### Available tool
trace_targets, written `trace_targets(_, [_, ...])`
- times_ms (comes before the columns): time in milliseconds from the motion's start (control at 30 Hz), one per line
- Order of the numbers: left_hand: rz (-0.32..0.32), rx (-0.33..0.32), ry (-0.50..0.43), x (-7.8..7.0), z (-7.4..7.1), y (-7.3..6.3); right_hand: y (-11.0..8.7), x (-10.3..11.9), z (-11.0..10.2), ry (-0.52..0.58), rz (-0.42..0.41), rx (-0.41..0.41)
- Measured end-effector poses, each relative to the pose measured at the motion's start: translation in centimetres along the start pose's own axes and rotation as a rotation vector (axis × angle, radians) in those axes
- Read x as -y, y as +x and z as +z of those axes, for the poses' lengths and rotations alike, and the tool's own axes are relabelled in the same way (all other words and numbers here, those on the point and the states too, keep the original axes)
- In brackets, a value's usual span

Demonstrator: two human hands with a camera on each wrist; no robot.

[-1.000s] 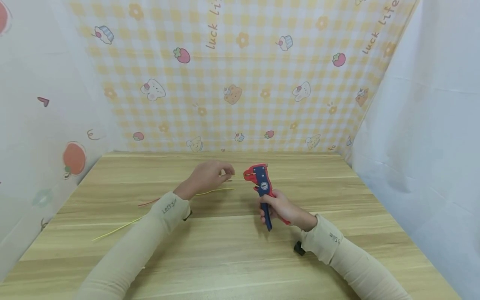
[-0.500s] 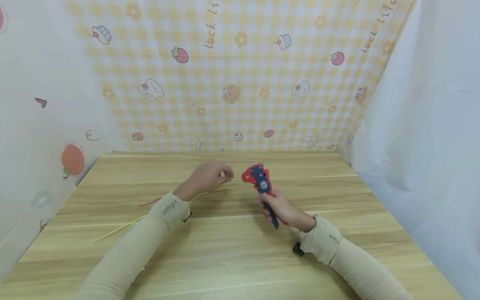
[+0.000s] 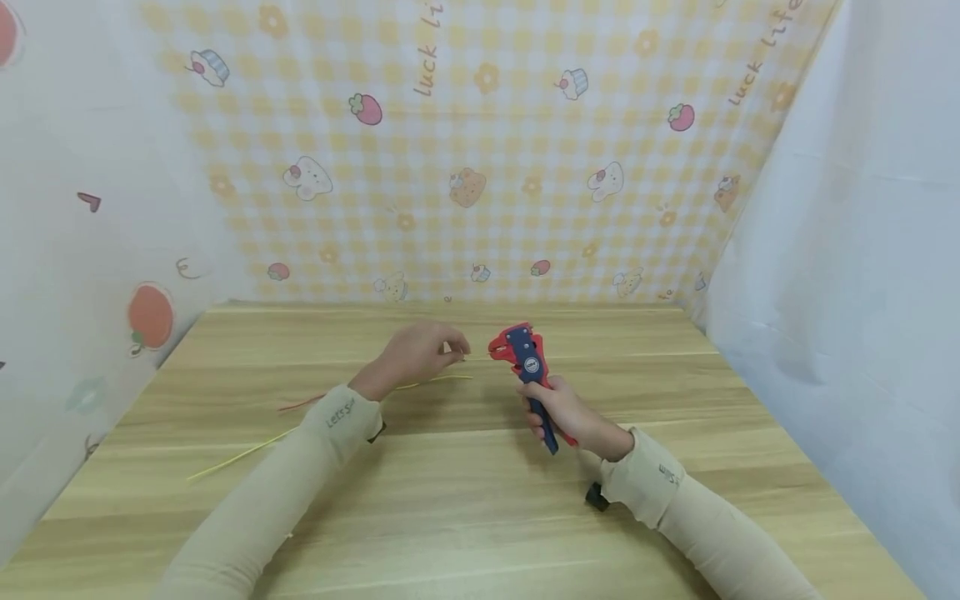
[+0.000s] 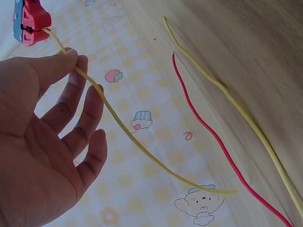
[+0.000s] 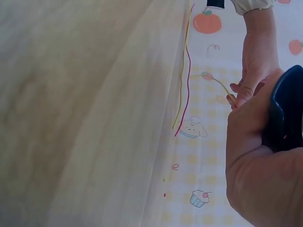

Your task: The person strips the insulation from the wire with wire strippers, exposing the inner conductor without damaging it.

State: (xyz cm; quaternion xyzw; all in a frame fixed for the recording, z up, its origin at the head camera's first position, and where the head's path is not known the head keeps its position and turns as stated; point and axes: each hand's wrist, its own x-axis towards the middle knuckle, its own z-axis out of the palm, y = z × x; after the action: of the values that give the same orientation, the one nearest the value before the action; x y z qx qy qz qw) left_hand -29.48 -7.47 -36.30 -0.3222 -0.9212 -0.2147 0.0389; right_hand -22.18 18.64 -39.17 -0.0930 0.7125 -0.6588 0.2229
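My left hand (image 3: 422, 350) pinches a thin yellow wire (image 4: 130, 134) between thumb and forefinger; its other fingers lie loosely bent. One end of this wire reaches the mouth of a red and blue wire stripper (image 3: 528, 358), and the rest hangs in a curve. How deep the end sits in the mouth is unclear. My right hand (image 3: 562, 412) grips the stripper by its handles, head tilted up toward the left hand. In the left wrist view, the stripper's head shows at top left. Part of the blue handle (image 5: 286, 111) fills the right wrist view's edge.
On the wooden table (image 3: 465, 517) lie a second yellow wire (image 4: 251, 123) and a red wire (image 4: 203, 123), partly beneath the left forearm. Tiny red (image 5: 164, 195) and yellow scraps (image 5: 164, 180) lie nearby. A patterned cloth (image 3: 465, 125) hangs behind the table.
The stripper has tilted slightly, its handle ends swinging right and coming closer together. The left hand has stayed nearly still with its yellow wire.
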Motion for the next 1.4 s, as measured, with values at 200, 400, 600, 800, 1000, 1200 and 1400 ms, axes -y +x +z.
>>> trace_targets(200, [-0.001,-0.005,-0.014,0.0,-0.1,-0.2,0.0,-0.3,-0.2,0.06,-0.042,0.079])
trace_targets(400, [-0.038,0.009,-0.02,0.0,-0.1,-0.3,-0.1,-0.4,-0.2,0.077,-0.067,0.147])
trace_targets(600, [-0.044,0.019,-0.02,0.3,-0.3,-0.3,-0.4,-0.2,-0.2,0.092,-0.055,0.145])
trace_targets(800, [-0.06,0.025,-0.006,0.6,-0.6,-0.6,-0.6,-0.1,-0.3,0.083,-0.056,0.167])
trace_targets(1000, [-0.086,0.034,0.003,1.0,-0.7,-0.7,-0.7,-0.1,-0.2,0.066,-0.062,0.185])
trace_targets(1200, [-0.088,0.035,0.002,1.7,-0.6,-0.6,-0.9,0.0,-0.1,0.066,-0.068,0.198])
trace_targets(1400, [-0.108,0.038,0.0,2.3,-0.5,-0.5,-1.0,0.0,0.1,0.068,-0.067,0.202])
